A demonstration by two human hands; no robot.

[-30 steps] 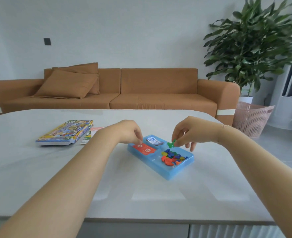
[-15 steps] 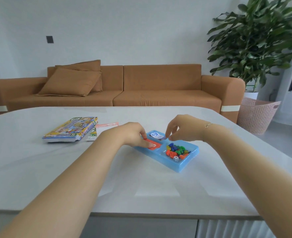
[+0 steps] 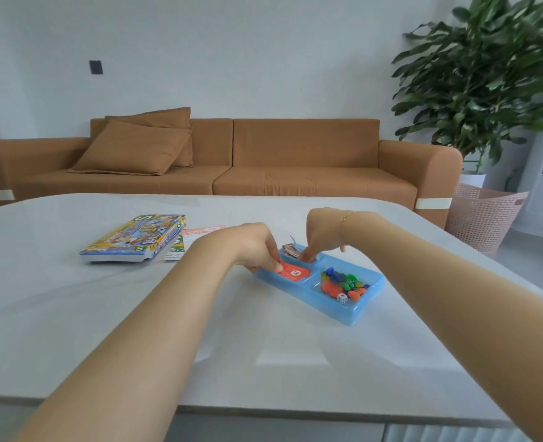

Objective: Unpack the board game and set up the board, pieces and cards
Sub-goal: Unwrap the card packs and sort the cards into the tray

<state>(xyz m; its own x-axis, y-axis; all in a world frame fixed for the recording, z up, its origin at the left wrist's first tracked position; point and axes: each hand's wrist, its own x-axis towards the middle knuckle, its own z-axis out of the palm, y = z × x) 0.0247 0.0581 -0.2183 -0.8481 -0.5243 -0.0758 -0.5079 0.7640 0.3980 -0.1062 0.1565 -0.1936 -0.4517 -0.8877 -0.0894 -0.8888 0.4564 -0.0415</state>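
Observation:
A blue plastic tray [image 3: 357, 314] lies on the white table [image 3: 136, 330]. Its near right compartment holds colourful playing pieces [image 3: 343, 282] and a white die [image 3: 342, 298]. A red card deck [image 3: 296, 272] fills the left compartment. My left hand [image 3: 257, 247] grips the tray's left end, with curled fingertips at the red deck's edge. My right hand [image 3: 324, 234] reaches down into the far compartment and pinches the card stack [image 3: 289, 249] there; one card corner stands up. The game box [image 3: 136, 237] lies flat at the left.
Two paper leaflets [image 3: 200, 232] lie beside the box. A brown sofa [image 3: 295, 173] stands behind the table. A potted plant [image 3: 487, 84] and a pink basket [image 3: 483, 215] stand to the right.
One second ago my right hand held a green piece over the pieces compartment. It has let that go and moved to the far card compartment. My left hand stayed on the tray.

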